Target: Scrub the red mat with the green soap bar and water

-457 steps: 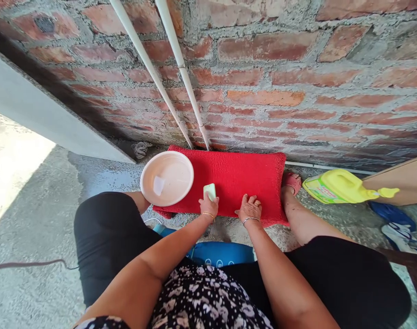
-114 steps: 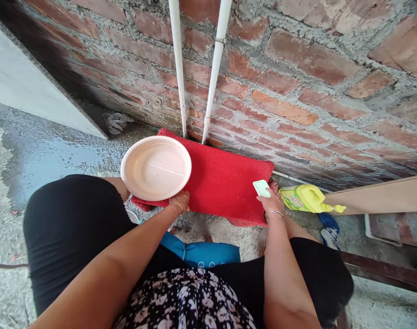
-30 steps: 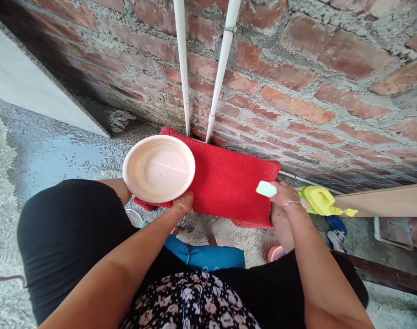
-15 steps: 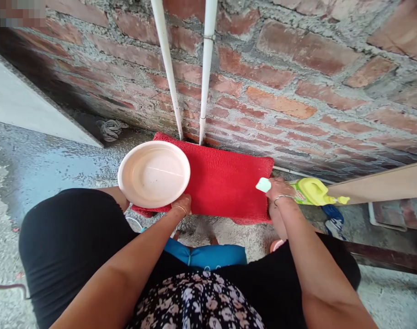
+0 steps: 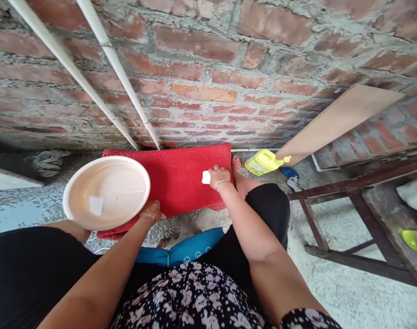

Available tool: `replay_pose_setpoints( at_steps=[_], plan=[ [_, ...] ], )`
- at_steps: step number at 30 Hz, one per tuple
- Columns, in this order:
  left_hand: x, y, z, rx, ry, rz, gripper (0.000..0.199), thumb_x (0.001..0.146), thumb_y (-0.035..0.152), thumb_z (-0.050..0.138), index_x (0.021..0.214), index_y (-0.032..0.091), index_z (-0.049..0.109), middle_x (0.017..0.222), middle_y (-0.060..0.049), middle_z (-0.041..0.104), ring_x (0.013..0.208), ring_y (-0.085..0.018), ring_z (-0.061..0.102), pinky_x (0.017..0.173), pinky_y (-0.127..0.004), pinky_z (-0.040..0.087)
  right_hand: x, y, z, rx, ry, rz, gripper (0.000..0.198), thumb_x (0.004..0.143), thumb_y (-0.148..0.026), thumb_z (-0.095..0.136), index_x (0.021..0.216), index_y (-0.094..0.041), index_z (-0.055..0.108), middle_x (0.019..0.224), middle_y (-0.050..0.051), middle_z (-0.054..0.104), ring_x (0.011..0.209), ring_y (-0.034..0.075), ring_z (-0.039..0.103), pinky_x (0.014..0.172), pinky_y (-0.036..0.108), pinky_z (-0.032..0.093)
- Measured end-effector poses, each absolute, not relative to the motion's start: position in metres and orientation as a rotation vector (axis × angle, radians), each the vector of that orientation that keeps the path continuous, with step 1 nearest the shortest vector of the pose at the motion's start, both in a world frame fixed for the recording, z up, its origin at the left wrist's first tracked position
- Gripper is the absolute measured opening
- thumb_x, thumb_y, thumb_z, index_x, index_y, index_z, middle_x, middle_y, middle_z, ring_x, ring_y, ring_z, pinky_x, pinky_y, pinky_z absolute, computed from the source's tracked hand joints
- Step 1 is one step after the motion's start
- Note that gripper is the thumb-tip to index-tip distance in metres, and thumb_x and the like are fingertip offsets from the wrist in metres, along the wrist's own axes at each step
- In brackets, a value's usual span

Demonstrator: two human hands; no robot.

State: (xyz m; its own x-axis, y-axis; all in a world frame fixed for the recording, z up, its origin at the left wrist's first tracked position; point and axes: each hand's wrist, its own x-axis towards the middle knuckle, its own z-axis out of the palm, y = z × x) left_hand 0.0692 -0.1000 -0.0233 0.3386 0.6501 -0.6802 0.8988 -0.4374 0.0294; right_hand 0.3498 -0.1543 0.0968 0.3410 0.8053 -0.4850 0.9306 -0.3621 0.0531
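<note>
A red textured cloth [image 5: 188,178], folded into a long pad, lies in front of me close to the wall. On its left end rests a pale pink basin [image 5: 68,194] with water in it; a bright white patch shows inside, perhaps a reflection. My left hand [image 5: 152,210] is closed at the cloth's front edge, beside the basin's lower right rim, its fingertips partly hidden. Over the right part of the cloth, my right hand [image 5: 218,176] grips a small pale flat piece [image 5: 206,177], whose kind I cannot make out.
A yellow jug-shaped bottle [image 5: 263,162] stands on the floor past my right foot. Behind it a tan board [image 5: 345,121] leans on the brick wall [image 5: 208,68]. White pipes [image 5: 117,68] run down the wall. A dark wooden frame [image 5: 318,228] stands at right, a grey rag [image 5: 47,162] at far left.
The view has swung right, so the cloth and basin appear further left. My right hand has moved inward from the cloth's right edge with the pale piece. My left hand stays near the basin.
</note>
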Motion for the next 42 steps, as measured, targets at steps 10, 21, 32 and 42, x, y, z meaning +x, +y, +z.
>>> replay_pose_setpoints(
  at_steps=[10,21,32,42],
  plan=[
    [0.071,-0.104,-0.018,2.183,1.399,-0.916,0.055,0.063,0.048,0.062,0.105,0.014,0.052,0.109,-0.016,0.061,0.098,-0.028,0.059,0.078,-0.032,0.046,0.32,-0.156,0.07,2.124,1.792,-0.808,0.035,0.084,-0.029,0.05,0.118,-0.029,0.056,0.125,0.007,0.052,0.108,0.024,0.053,0.086,0.039,0.042],
    [0.075,-0.104,-0.018,2.155,1.42,-0.955,0.062,0.063,0.05,0.064,0.111,0.012,0.05,0.113,-0.019,0.058,0.102,-0.029,0.06,0.081,-0.031,0.045,0.332,-0.134,0.07,2.226,1.843,-0.806,0.045,0.083,-0.032,0.052,0.128,-0.031,0.048,0.132,0.007,0.046,0.107,0.022,0.054,0.083,0.035,0.045],
    [0.074,-0.113,-0.011,2.181,1.424,-0.912,0.053,0.066,0.04,0.064,0.11,0.012,0.052,0.111,-0.019,0.057,0.099,-0.03,0.061,0.08,-0.035,0.047,0.391,-0.128,0.063,2.839,1.376,-0.659,0.055,0.077,-0.042,0.06,0.128,-0.026,0.047,0.119,0.008,0.049,0.097,0.02,0.057,0.082,0.03,0.043],
    [0.066,-0.112,-0.016,2.176,1.409,-0.812,0.048,0.065,0.038,0.068,0.104,0.014,0.055,0.108,-0.015,0.058,0.1,-0.027,0.058,0.087,-0.038,0.042,0.373,-0.154,-0.005,3.077,1.185,-0.48,0.052,0.074,-0.048,0.06,0.122,-0.029,0.055,0.106,0.004,0.053,0.086,0.019,0.055,0.073,0.028,0.041]
  ],
)
